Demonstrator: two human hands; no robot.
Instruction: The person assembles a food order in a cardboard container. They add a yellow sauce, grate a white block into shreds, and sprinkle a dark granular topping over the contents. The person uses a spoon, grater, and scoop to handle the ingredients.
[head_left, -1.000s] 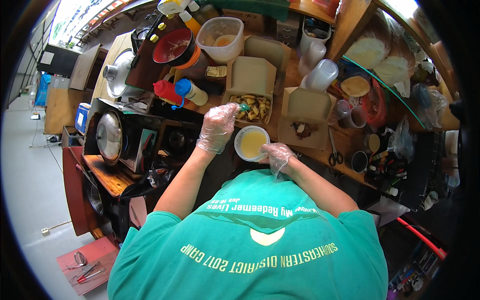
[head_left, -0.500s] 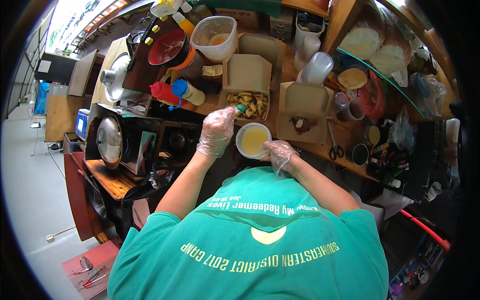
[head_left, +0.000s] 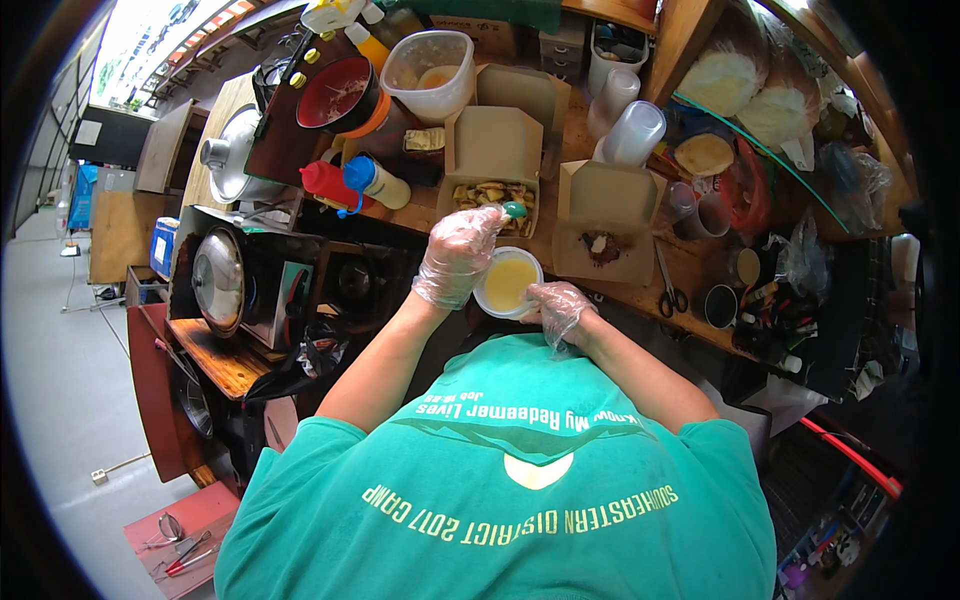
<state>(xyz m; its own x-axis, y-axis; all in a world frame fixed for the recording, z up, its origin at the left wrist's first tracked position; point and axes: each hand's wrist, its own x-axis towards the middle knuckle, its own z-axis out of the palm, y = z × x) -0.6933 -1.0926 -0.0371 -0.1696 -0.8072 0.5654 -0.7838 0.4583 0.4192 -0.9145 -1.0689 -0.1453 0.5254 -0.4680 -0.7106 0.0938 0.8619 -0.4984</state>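
Observation:
My left hand [head_left: 455, 258], in a clear plastic glove, is closed on a small green spoon [head_left: 515, 210]; most of its handle is hidden by my fingers. The spoon's rounded end is over the front of an open cardboard box [head_left: 490, 145] holding browned food pieces [head_left: 488, 193]. My gloved right hand [head_left: 560, 308] grips the rim of a round white tub [head_left: 483, 296] of pale yellow sauce [head_left: 510, 281], below the box. To the right, a second open cardboard box [head_left: 607, 200] contains a small dark portion of food with a white bit on top.
Scissors [head_left: 670, 290] lie right of the second box. Red [head_left: 326, 183] and blue-capped [head_left: 376, 182] squeeze bottles stand at the left. Behind are a red bowl [head_left: 338, 95], a clear plastic container [head_left: 428, 75] and clear cups [head_left: 632, 135]. A lidded pan [head_left: 220, 280] sits far left.
My left hand has moved right and slightly up with the spoon, so its end has shifted from the box's left side to its right front. The tub and right hand stay in place.

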